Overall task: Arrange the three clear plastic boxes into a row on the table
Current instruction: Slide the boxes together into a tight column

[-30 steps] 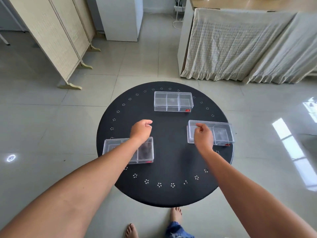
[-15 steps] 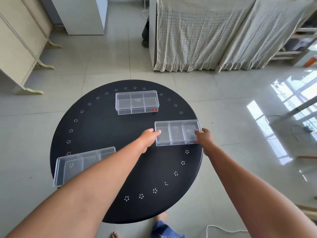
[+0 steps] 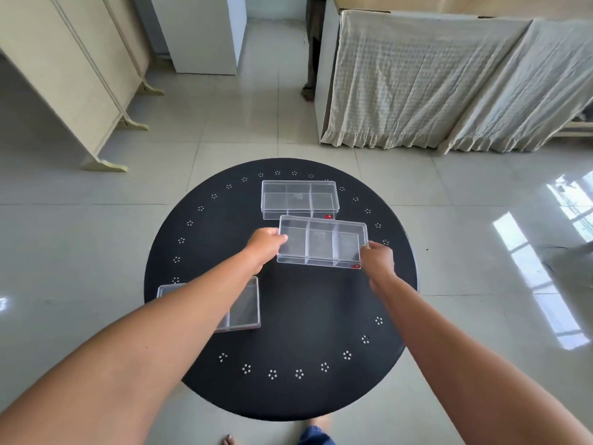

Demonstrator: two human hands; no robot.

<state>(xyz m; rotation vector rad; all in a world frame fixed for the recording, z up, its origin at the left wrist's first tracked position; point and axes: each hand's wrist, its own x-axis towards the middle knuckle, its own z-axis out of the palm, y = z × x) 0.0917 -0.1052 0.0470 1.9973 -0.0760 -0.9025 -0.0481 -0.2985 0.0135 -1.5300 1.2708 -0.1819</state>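
On the round black table (image 3: 288, 332) are three clear plastic boxes, each with three compartments. The far box (image 3: 300, 198) lies flat near the table's back edge. The middle box (image 3: 322, 241) is held at both short ends, its far edge just overlapping the far box's front. My left hand (image 3: 263, 247) grips its left end and my right hand (image 3: 378, 259) grips its right end near a red label. The near box (image 3: 244, 308) lies at the left front, largely hidden under my left forearm.
A folding screen (image 3: 64, 75) stands on the floor at the far left. A white cabinet (image 3: 205, 33) is behind the table. A cloth-draped bench (image 3: 449, 85) fills the back right. My feet show below the table's near edge.
Both hands have closed on the ends of the right-hand box and carried it up and back toward the far box. The camera view has also shifted.
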